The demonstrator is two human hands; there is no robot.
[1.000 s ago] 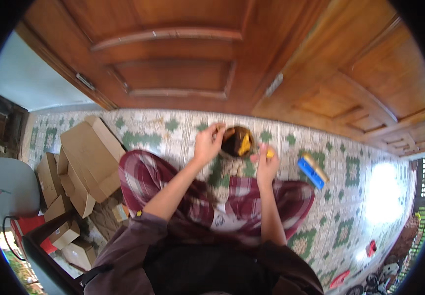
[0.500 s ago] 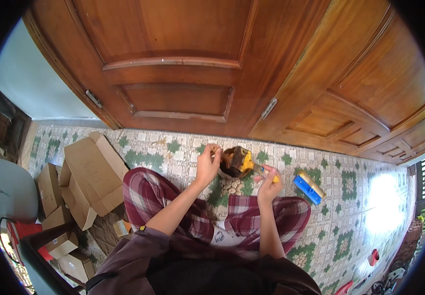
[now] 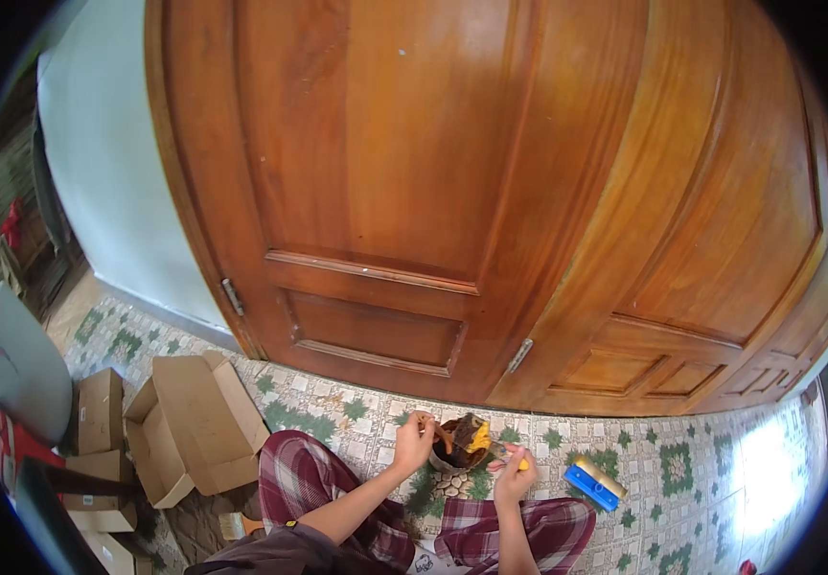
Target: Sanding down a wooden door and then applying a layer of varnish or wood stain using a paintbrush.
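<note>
On the tiled floor before my crossed legs stands a small round container (image 3: pixel 450 468), its inside dark and brown-stained. My left hand (image 3: pixel 414 445) is at its left rim, fingers closed around a thin orange-brown piece (image 3: pixel 444 438) that slants into the opening. From the right, my right hand (image 3: pixel 508 471) grips a yellow-handled tool (image 3: pixel 525 464) with a greyish metal part. Its far end meets a bright yellow mass (image 3: pixel 479 437) at the container's mouth. Whether that yellow is the tool's tip or a substance on it, I cannot tell.
Wooden doors (image 3: pixel 376 192) rise just beyond the container. A blue and yellow block-shaped item (image 3: pixel 593 485) lies right of my knee. Open cardboard boxes (image 3: pixel 198 422), a brush (image 3: pixel 234 525) and a grey chair back (image 3: pixel 21 369) are at the left.
The view has tilted up, so everything sits lower and more of the doors shows. Both hands stay at the container, with their holds unchanged.
</note>
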